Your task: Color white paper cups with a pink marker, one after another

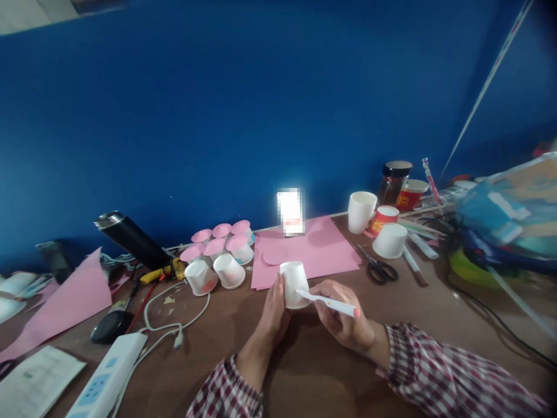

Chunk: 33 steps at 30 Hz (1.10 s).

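Observation:
In the middle of the view a white paper cup [294,278] is upside down, its closed end up. My left hand [275,310] is closed around its left side. A white marker pen [334,304] with a pinkish end is gripped in my right hand [342,316], its tip at the cup's side. Whether the tip touches the cup is hard to tell. Just behind the cup lie sheets of pink paper [322,249] with a round pink piece [274,256] on top.
Several cups with pink tops [221,231] and two white cups [229,271] stand left. Scissors [380,270], an upturned white cup [390,241], a mug [362,212] and a jar [395,180] are right. A power strip [108,371], white cable [176,331] and black flask [134,241] lie left.

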Each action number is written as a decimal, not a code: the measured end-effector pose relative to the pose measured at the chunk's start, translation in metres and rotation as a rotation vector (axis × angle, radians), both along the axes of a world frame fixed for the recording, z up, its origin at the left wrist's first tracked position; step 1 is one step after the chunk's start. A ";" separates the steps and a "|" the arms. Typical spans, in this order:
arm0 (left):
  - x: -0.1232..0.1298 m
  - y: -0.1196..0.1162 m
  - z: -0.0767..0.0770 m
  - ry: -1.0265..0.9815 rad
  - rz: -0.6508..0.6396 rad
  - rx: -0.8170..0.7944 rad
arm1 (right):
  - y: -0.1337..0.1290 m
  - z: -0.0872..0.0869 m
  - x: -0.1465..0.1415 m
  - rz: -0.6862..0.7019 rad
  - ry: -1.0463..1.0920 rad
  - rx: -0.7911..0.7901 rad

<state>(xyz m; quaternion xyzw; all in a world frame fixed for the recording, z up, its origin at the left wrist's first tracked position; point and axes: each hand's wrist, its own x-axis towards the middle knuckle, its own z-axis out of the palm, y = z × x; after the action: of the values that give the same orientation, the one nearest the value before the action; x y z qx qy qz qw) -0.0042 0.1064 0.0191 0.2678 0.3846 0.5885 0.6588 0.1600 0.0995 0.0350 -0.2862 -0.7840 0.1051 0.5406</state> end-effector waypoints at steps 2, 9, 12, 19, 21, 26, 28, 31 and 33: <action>0.002 -0.001 0.005 0.055 0.002 0.010 | 0.000 0.000 0.001 -0.007 0.008 -0.004; 0.004 -0.003 0.012 0.121 -0.023 0.025 | 0.002 -0.003 0.002 -0.040 0.023 0.008; 0.003 -0.002 0.006 0.126 -0.018 0.015 | 0.004 -0.007 0.002 -0.055 0.061 -0.020; 0.003 -0.004 0.011 0.199 -0.021 0.033 | 0.007 -0.009 0.002 -0.061 0.095 -0.075; 0.002 -0.004 0.010 0.211 -0.030 0.029 | 0.007 -0.008 0.002 -0.063 0.101 -0.082; 0.001 -0.003 0.002 0.146 -0.049 -0.011 | 0.006 -0.003 0.004 -0.065 0.120 -0.104; 0.000 -0.003 -0.001 0.164 -0.042 0.000 | 0.006 -0.001 0.004 -0.064 0.129 -0.120; -0.001 -0.003 -0.003 0.145 -0.051 0.004 | 0.006 0.002 0.005 -0.063 0.134 -0.136; -0.002 -0.002 -0.005 0.095 -0.073 -0.011 | 0.006 0.004 0.006 -0.052 0.149 -0.150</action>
<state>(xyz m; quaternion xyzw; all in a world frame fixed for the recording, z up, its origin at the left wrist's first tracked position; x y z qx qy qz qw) -0.0058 0.1046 0.0142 0.3054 0.4088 0.5486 0.6623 0.1659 0.1058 0.0386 -0.3375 -0.7240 0.1704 0.5770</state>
